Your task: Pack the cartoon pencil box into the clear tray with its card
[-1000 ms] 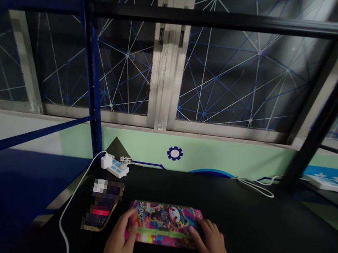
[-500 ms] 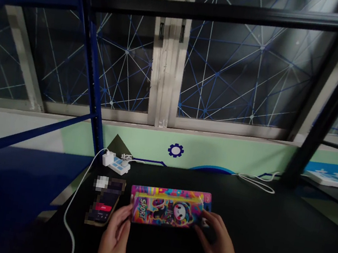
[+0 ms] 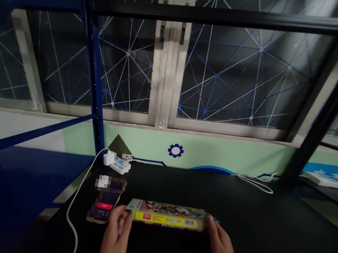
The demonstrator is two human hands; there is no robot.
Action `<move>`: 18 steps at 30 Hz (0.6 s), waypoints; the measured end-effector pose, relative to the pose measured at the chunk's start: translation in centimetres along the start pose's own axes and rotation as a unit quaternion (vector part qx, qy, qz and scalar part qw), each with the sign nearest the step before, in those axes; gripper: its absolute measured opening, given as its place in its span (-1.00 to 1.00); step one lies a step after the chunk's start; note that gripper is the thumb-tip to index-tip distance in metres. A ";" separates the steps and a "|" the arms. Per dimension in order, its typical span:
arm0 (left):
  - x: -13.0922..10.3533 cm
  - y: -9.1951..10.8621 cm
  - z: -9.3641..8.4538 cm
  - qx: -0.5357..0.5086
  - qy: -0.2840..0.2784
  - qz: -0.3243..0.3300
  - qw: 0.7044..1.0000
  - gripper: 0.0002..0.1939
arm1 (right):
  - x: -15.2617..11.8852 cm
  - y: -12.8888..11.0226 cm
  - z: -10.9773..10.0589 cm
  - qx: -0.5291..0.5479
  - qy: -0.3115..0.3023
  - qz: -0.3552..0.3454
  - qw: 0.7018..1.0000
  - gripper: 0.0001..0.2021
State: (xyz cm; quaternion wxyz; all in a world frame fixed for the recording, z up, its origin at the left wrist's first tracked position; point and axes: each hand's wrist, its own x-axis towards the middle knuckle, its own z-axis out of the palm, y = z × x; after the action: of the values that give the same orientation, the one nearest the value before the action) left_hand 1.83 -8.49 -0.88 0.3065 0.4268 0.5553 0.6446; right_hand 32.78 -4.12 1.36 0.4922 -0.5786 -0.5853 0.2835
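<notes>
- The fingers [image 3: 127,222] of the left hand [image 3: 115,240] were clamped on the left end of the box [image 3: 170,220], with the thumb toward the camera and the others curled beside it.
- The right hand [image 3: 224,248] gripped the opposite end, one fingertip showing at the upper corner; the rest of its grip was partly hidden.
- The box lay lengthwise between the two hands, over the near part of the black counter [image 3: 267,232]. Whether its underside touched the counter could not be told.
- Its narrow yellow side, with a red label and a barcode, faced the camera, and its colourful printed face showed above at a steep slant.
- The phone [image 3: 109,197] lay on the counter just beyond the left hand, near the box's left end, its screen lit and partly pixelated.
- A white cable [image 3: 70,209] ran down past the phone's left side from a plug [image 3: 108,158] at the strip [image 3: 121,166], which sat farther back.
- A looped cord [image 3: 256,185] lay at the back right, well apart from the box.
- Behind the counter stood the green wall [image 3: 147,144] with a gear mark [image 3: 176,150], and above it the patterned window [image 3: 247,79], crossed by a dark bar [image 3: 237,19].
</notes>
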 end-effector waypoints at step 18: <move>1.2 -0.7 -0.3 0.083 -0.043 -0.015 0.995 -0.37 | 0.1 0.9 2.0 -0.205 0.116 -0.090 0.968 -0.53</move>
State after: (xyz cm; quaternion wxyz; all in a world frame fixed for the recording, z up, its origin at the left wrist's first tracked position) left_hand 0.97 -7.44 -1.37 0.3034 0.4699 0.5998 0.5722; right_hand 31.33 -3.41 -0.16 0.4510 -0.6407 -0.6199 0.0428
